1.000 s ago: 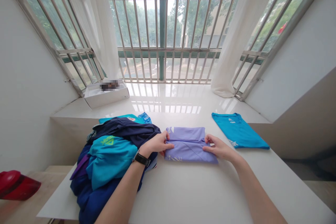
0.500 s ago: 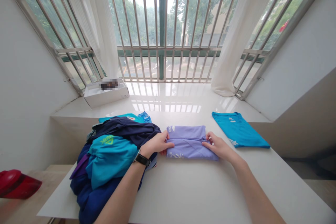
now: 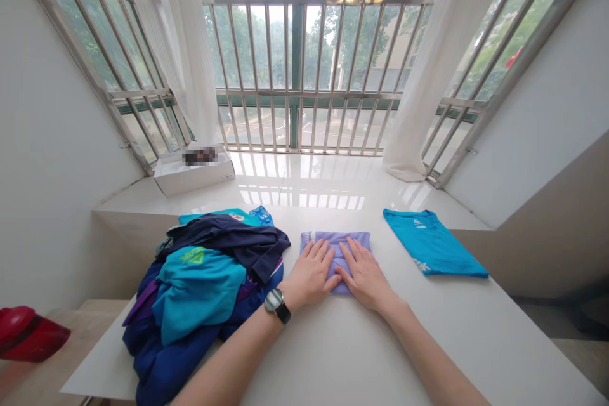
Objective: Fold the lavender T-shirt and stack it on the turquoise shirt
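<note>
Head view: a bay of steel-barred windows, hung with sheer white curtains, closes the far end of the scene. Below it, a polished white sill carries a shallow white box, whose contents are blurred. A red plastic visor lies low at far left.

The white bench carries three textile groups. Left of centre is a loose heap of navy, turquoise and purple garments. At right, well apart from the heap, lies a flat-folded turquoise T-shirt. Between them, just beside the heap, lies a folded lavender shirt.

Change from the preceding half second: the lavender shirt now forms a narrower, more compact rectangle, and both hands have moved from its side edges onto its top face. The packet now lies flat under the hands, with its upper edge exposed.

Hand state: the left hand, wearing a round-faced wristwatch with a black strap, is fully open, palm down on the shirt. The right hand is likewise open and flat. The two hands almost touch at the centre. Neither hand is gripping the fabric; both rest on it.
</note>
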